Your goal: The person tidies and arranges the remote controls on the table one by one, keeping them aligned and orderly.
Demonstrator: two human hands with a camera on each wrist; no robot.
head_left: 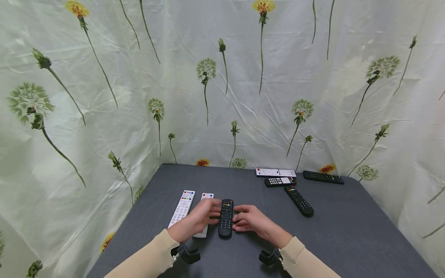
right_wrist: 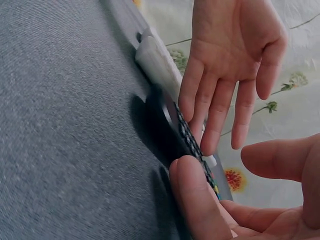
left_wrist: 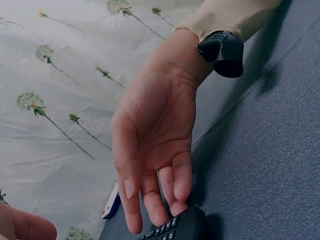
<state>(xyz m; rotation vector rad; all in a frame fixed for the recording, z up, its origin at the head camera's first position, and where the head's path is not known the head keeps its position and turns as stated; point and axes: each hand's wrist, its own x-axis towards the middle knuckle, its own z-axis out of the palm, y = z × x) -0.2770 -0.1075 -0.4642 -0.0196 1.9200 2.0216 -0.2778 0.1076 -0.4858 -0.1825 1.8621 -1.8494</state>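
Observation:
A black remote control [head_left: 226, 220] lies on the table between the two hands, its long side pointing away from me. My left hand [head_left: 199, 217] is on its left, fingers loosely extended, with the fingertips right at the remote's edge. On the opposite side my right hand [head_left: 255, 222] has gently bent fingers close along the right edge. The left wrist view shows the left palm [left_wrist: 160, 115] facing the remote, with nothing gripped. Partly hidden under the left hand is a short white remote [head_left: 207, 195]. Left of that lies a longer white remote [head_left: 182, 206], its lower end behind the wrist.
Farther back on the right are a white remote [head_left: 276, 172], a black remote with white buttons [head_left: 280, 182], a slanted black remote [head_left: 299, 200] and another black remote [head_left: 323, 177]. A flower-printed sheet [head_left: 180, 77] hangs behind the dark grey table [head_left: 333, 239].

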